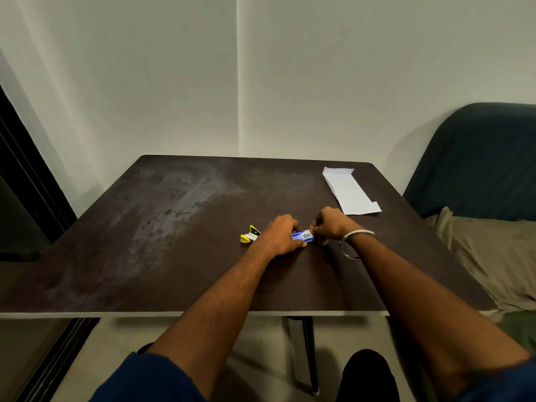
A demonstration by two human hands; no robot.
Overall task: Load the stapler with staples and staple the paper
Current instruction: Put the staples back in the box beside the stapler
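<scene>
At mid-worktop, left hand pins the staple box steady while right hand pinches its end, apparently opening it; stapler waits beside, paper well apart.

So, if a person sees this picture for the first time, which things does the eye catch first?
First the two hands, left hand and right hand, meeting over a small blue staple box near the middle of the dark table. Just left of them lies a yellow stapler. A white folded paper rests apart at the far right corner.
</scene>
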